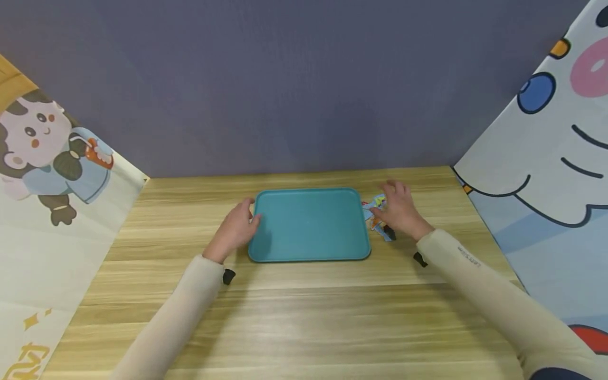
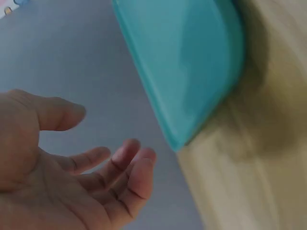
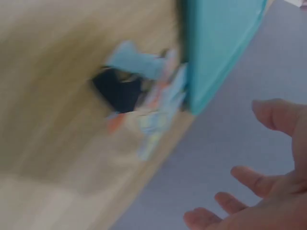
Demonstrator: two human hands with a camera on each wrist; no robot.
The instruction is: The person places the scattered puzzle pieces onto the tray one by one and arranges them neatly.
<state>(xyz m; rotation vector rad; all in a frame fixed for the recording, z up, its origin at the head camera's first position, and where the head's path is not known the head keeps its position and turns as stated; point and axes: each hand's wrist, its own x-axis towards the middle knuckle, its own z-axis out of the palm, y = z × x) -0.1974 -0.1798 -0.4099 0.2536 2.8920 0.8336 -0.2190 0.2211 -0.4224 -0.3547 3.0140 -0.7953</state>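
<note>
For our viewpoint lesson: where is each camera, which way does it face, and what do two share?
Head: on the head, facing forward and down at the tray; left hand, right hand, sleeves show.
Left wrist: on that wrist, facing the tray; left hand shows.
Right wrist: likewise, facing small pieces; right hand shows.
Wrist views share the tray.

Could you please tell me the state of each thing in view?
Tray: rim side up on the table.
Left hand: holding nothing, fingers loosely bent, near the tray's left edge.
Right hand: holding nothing, fingers apart, beside the tray's right edge.
Patterned pieces: loose, bunched together beside the tray.
Left black piece: lying alone.
Right black piece: lying alone.
</note>
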